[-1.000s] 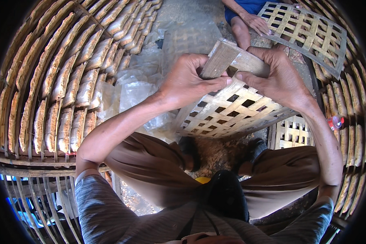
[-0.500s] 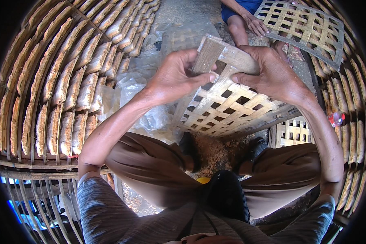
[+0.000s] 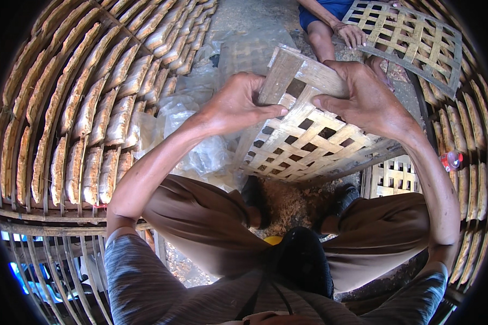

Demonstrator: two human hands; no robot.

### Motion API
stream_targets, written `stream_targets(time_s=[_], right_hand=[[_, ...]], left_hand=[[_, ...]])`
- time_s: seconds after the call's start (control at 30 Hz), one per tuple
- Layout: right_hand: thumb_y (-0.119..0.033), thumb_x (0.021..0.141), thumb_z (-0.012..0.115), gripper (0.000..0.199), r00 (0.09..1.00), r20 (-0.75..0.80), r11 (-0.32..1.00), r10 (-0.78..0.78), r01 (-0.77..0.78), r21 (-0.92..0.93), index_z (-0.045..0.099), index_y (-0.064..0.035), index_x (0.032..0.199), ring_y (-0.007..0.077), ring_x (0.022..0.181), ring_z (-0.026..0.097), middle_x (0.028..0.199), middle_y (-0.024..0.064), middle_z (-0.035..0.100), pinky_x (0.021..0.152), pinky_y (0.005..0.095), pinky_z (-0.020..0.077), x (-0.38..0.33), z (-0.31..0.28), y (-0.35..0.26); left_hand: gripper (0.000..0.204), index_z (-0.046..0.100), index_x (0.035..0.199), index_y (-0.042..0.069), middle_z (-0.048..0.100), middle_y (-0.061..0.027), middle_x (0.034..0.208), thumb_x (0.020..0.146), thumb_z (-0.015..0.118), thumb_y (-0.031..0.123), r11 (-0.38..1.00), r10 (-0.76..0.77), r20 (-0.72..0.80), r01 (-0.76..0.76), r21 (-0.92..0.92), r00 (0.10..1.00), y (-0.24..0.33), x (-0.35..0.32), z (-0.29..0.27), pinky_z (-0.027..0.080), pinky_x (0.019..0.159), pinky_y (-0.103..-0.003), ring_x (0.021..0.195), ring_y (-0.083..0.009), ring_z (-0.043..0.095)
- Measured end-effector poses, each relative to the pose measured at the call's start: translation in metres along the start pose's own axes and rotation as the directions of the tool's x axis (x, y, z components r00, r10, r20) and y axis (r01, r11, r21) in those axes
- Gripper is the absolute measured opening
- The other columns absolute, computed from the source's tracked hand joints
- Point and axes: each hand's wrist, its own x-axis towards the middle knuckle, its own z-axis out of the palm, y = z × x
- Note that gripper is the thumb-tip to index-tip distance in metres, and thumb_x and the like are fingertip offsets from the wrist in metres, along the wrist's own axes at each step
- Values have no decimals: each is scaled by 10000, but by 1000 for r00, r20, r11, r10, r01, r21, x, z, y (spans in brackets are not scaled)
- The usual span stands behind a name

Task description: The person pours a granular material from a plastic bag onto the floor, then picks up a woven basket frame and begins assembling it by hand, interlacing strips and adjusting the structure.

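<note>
A woven bamboo lattice panel (image 3: 296, 142) with a flat wooden frame stands tilted in front of me, above the floor between my legs. My left hand (image 3: 240, 104) is closed round its left frame strip near the upper corner, thumb lying on the near face. Further right, my right hand (image 3: 361, 98) grips the top frame strip, its thumb pressed on the near side and its other fingers hidden behind. Under the panel's right side, another lattice panel (image 3: 394, 176) shows in part near my right knee.
Racks of pale, brown-edged slabs (image 3: 100, 122) rise on the left, with more slabs (image 3: 463, 189) on the right. Crumpled clear plastic sheets (image 3: 181, 116) lie at left centre. Across from me a person's hand (image 3: 351, 34) rests on another lattice panel (image 3: 409, 40). A red-capped bottle (image 3: 451, 160) is at right.
My left fingers have shifted slightly on the frame strip. Both hands still hold the panel in nearly the same position. The other person's hand has moved slightly along their panel.
</note>
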Motion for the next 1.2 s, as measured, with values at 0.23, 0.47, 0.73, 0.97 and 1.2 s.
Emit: stream_targets(time_s=[0.23, 0.47, 0.73, 0.97, 1.2], right_hand=[[-146, 969, 753, 341, 997, -64, 997, -30, 35, 69, 712, 102, 1200, 292, 1147, 629, 1262, 226, 564, 1046, 446, 499, -2, -1, -1], [-143, 977, 760, 320, 976, -200, 987, -85, 110, 114, 735, 75, 1210, 246, 1143, 585, 1204, 205, 614, 1065, 430, 456, 0, 1, -3], [-124, 970, 676, 261, 983, -177, 987, -37, 64, 148, 751, 82, 1111, 240, 1043, 598, 974, 189, 630, 1010, 424, 482, 0, -2, -7], [-101, 887, 693, 294, 959, -265, 990, -97, 121, 75, 764, 81, 1108, 276, 1154, 583, 1003, 204, 629, 1037, 442, 465, 2, 5, 0], [-84, 911, 714, 302, 975, -209, 992, -81, 100, 83, 751, 68, 1169, 293, 1325, 524, 1233, 226, 651, 1124, 449, 405, 2, 7, 3]], left_hand=[[335, 722, 1302, 5, 796, -98, 1084, 1011, 788, 157, 982, 107, -130, -126, -142, 986, -3, -4, 2, 614, 858, -331, 966, -131, 738], [300, 734, 1287, 5, 786, -81, 1038, 1032, 764, 159, 981, 144, -45, -149, -125, 989, 2, -1, 6, 615, 850, -327, 933, -114, 712], [351, 700, 1364, 15, 789, -56, 1191, 1041, 752, 142, 989, 80, 8, -78, -122, 997, 5, -4, 4, 609, 914, -304, 1021, -87, 720], [349, 717, 1330, 3, 790, -68, 1190, 1005, 789, 109, 987, 96, 10, -94, -127, 995, 12, -7, 11, 608, 932, -310, 1025, -93, 721], [519, 636, 1417, -3, 763, -95, 1242, 949, 839, 97, 997, 7, 85, 0, -83, 996, -1, -11, 3, 598, 1027, -367, 1074, -153, 723]])
